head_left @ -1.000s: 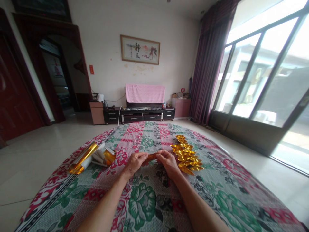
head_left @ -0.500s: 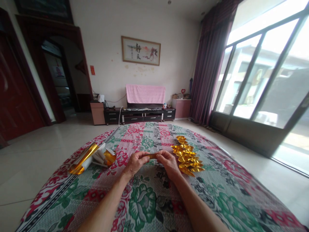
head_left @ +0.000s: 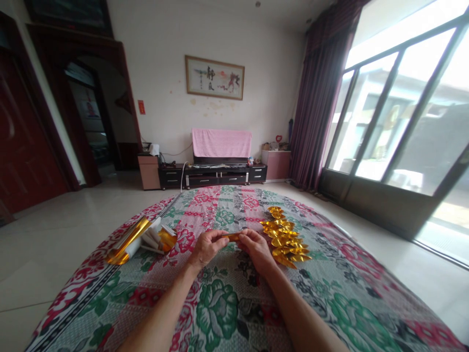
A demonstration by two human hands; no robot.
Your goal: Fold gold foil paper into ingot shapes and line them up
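Observation:
A narrow strip of gold foil paper (head_left: 232, 237) is stretched between my two hands above the patterned cloth. My left hand (head_left: 208, 249) pinches its left end between thumb and fingers. At the right end, my right hand (head_left: 256, 248) grips it the same way, its fingers bent. Just right of that hand lies a cluster of folded gold foil pieces (head_left: 286, 239), overlapping in a row. Rolled gold and white sheets (head_left: 132, 242) lie on the cloth to the left.
The floral cloth (head_left: 216, 308) covers a wide rounded surface. Beyond it stand a low black cabinet (head_left: 205, 182) and a pink cloth (head_left: 222, 142) over a screen. Tall windows and a purple curtain (head_left: 311, 107) are at the right.
The foil strip has tilted slightly and shows more of its shiny gold face. My hands have barely moved.

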